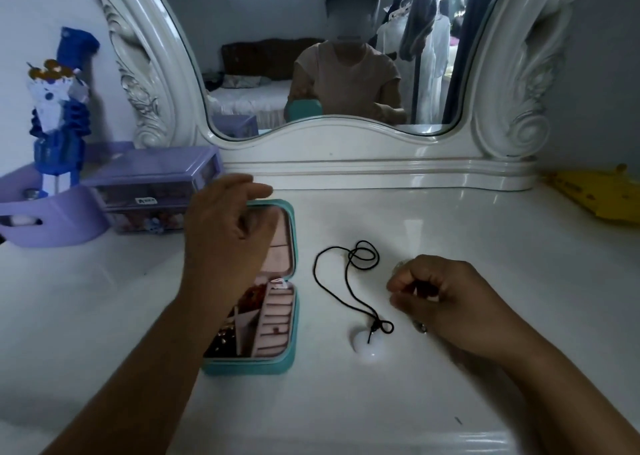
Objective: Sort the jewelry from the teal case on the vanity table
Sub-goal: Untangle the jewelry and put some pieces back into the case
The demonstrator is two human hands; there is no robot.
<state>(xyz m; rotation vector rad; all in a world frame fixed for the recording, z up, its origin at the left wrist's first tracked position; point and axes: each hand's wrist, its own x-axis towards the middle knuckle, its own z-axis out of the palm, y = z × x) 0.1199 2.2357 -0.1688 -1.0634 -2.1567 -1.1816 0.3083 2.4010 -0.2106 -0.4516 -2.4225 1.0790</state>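
The teal case [290,333] lies open on the white vanity table [450,233], its pink lining showing ring slots and compartments with small dark and red jewelry. My left hand [225,233] hovers over the case's raised lid, fingers loosely curled, nothing visibly in it. Right of the case lies a black cord necklace [346,274] with a white round pendant [369,347]. My right hand [440,302] rests on the table beside the cord, fingers pinched shut around something small and dark that I cannot make out. A small ring-like piece [420,326] lies by its wrist side.
A purple drawer box [152,184] and a purple tray [52,219] holding a blue-and-white figure [59,108] stand at the back left. The ornate white mirror [332,56] rises behind. A yellow object [602,195] lies at the far right.
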